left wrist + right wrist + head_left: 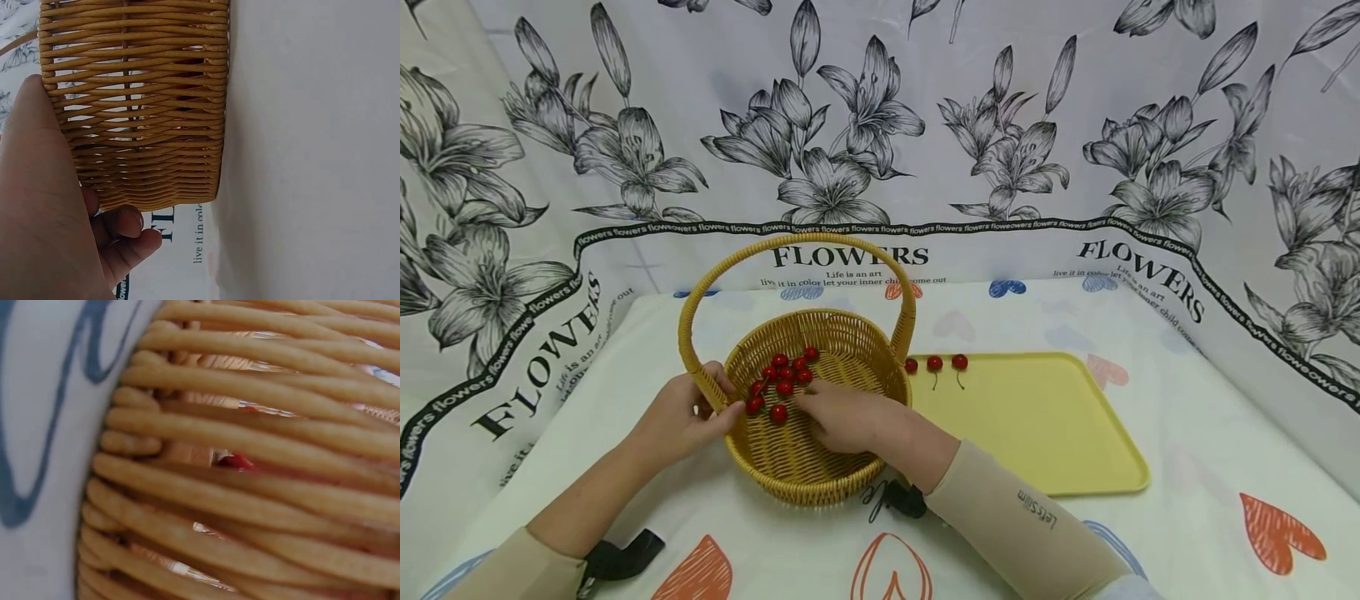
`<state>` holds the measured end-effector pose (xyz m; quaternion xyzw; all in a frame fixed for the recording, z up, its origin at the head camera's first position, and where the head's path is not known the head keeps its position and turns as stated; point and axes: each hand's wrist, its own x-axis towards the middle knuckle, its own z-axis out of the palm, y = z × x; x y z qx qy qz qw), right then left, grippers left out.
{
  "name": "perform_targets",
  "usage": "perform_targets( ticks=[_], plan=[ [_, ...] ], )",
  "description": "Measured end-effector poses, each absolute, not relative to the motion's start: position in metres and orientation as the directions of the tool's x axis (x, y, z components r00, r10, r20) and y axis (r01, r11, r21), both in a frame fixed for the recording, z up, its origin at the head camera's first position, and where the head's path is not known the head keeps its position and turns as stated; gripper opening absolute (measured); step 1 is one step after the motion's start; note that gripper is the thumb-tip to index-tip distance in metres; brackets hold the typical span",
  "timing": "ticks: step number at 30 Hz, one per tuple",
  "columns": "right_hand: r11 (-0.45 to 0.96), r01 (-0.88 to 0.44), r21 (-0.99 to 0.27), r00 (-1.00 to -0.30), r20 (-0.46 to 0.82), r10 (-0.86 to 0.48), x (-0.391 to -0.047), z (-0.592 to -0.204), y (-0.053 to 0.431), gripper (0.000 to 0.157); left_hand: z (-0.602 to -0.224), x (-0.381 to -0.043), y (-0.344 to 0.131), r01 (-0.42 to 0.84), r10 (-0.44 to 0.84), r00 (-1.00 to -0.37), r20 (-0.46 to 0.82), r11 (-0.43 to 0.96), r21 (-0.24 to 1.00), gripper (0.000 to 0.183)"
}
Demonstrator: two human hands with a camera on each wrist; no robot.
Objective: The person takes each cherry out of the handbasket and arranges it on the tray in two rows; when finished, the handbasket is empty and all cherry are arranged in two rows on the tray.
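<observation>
A round woven basket (820,493) with a tall arched handle (805,239) stands on the cloth. My left hand (681,421) grips its left side at the foot of the handle. In the left wrist view the thumb lies along the wicker wall (134,94). Several red cherries (778,413) lie inside, mostly in the left part. My right hand (842,417) reaches into the basket over the right rim, its fingertips beside the cherries. What those fingers hold is hidden. The right wrist view is filled by the basket's weave (262,444), with a bit of red behind it.
Right of the basket lies a shallow yellow tray (1022,425), partly behind the basket and right forearm. Along its far left edge sit 3 cherries (934,363), at least two with stems. A white cloth with printed hearts (1281,533) covers the table; a flower-printed curtain (1000,142) hangs behind.
</observation>
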<state>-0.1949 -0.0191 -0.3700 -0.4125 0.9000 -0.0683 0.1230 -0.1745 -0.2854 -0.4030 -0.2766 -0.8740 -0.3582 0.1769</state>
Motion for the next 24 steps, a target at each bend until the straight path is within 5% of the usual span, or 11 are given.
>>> perform_targets(
  ticks=[4, 24],
  plan=[
    [0.633, -0.756, -0.164, -0.628, -0.091, -0.773, -0.195, -0.370, -0.020, 0.034, -0.403, -0.174, -0.286, 0.608, 0.356, -0.787, 0.504, 0.588, 0.534, 0.020],
    [0.563, -0.717, -0.410, -0.648, 0.095, -0.756, -0.200, -0.343, 0.003, 0.010, -0.404, -0.175, -0.286, 0.624, 0.363, -0.773, 0.521, 0.583, 0.520, 0.022]
  ],
)
